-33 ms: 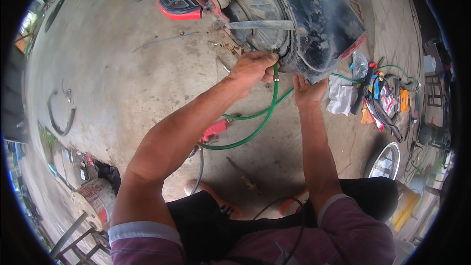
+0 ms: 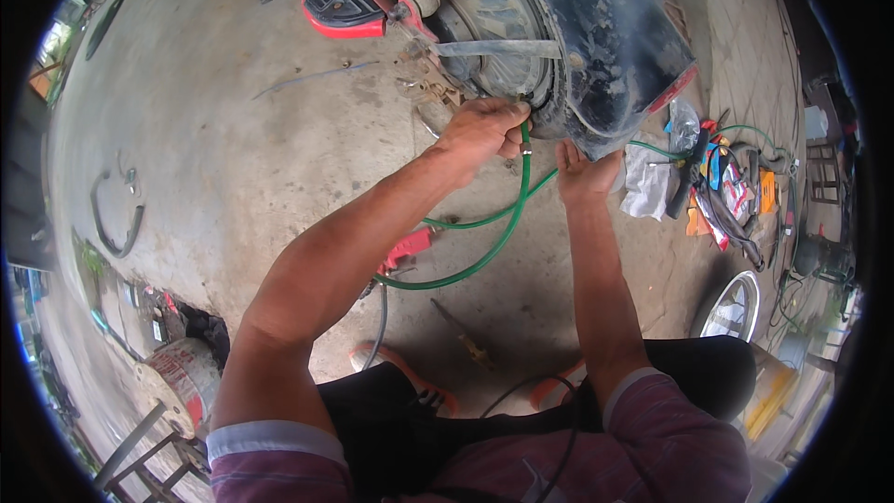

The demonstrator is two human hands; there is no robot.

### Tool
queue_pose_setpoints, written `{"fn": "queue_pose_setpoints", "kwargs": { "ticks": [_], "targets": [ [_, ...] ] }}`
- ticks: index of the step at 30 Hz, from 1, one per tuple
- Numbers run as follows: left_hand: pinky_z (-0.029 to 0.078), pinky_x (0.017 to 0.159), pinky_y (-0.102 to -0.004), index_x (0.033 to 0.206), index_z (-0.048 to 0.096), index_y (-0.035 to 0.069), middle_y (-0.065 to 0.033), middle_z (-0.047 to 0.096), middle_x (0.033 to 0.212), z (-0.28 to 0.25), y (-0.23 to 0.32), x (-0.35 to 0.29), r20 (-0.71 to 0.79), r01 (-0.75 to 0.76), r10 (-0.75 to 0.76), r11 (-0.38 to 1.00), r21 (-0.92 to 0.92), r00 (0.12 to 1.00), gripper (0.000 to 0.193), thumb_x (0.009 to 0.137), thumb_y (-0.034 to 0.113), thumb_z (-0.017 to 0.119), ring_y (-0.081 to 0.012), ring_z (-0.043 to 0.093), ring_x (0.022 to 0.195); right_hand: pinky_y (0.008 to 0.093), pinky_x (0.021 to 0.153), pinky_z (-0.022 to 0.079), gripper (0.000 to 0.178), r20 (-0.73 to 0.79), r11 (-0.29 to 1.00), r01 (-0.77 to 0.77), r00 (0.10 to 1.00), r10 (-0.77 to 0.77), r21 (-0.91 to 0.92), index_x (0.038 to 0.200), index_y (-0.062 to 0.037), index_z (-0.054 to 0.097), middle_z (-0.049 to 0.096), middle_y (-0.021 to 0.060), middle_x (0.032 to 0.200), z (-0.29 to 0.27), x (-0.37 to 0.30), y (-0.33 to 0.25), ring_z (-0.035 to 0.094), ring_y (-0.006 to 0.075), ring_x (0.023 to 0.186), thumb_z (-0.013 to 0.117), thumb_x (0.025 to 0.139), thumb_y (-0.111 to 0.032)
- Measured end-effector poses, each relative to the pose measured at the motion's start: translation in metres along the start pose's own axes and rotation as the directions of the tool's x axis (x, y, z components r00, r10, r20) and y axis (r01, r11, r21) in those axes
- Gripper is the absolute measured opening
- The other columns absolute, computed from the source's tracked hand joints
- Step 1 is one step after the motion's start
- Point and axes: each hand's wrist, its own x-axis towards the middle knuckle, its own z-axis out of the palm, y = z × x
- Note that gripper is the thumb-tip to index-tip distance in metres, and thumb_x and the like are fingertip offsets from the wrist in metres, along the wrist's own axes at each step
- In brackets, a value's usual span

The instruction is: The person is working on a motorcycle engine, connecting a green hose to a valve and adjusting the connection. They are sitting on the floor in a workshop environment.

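Both bare hands show in the head view; the left hand (image 2: pixel 484 129) pinches the top end of a thin, shiny green hose (image 2: pixel 510 214) between thumb and fingers, right by the edge of a dusty grey spoked wheel (image 2: pixel 489 14); a small silver metal band (image 2: pixel 527 152) goes around the hose just below; the right hand (image 2: pixel 589 177) is near, its fingers pointing up at the low edge of a big, dusty, black curved cover (image 2: pixel 605 47); I cannot tell if it grips, as part of it is hidden; the green hose bends in a loop over the grey concrete floor (image 2: pixel 233 158); a bright red tool (image 2: pixel 407 247) sits near the loop; a crumpled white sheet (image 2: pixel 645 184) lies to the right.
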Motion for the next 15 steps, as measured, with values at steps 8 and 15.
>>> {"fn": "queue_pose_setpoints", "kwargs": {
  "ticks": [8,15],
  "targets": [
    [0.05,0.069,-0.0305,0.089,0.065,0.005,-0.001,0.061,0.075,0.008,0.004,-0.002,0.008,-0.011,0.011,1.0,-0.016,1.0,0.026,0.098,0.029,0.063,-0.0125,0.058,0.067,0.0386,0.103,0.045,0.046,0.342,0.985,0.131,0.925,-0.163,0.116,0.137,-0.0138,0.049,0.057,0.0044,0.133,0.032,0.034,0.027,0.055,0.0226,0.121,0.043,0.101,-0.043],
    [0.051,0.068,-0.0317,0.088,0.065,0.004,-0.0014,0.061,0.077,0.01,0.007,-0.002,0.005,-0.009,0.009,1.0,0.019,1.0,0.027,0.099,0.029,0.061,-0.013,0.058,0.068,0.0411,0.108,0.042,0.048,0.164,0.98,0.171,0.969,-0.185,0.1,0.143,-0.0131,0.044,0.053,0.0076,0.14,0.035,0.007,-0.002,0.051,0.0254,0.129,0.037,0.104,-0.04]
  ]
}}
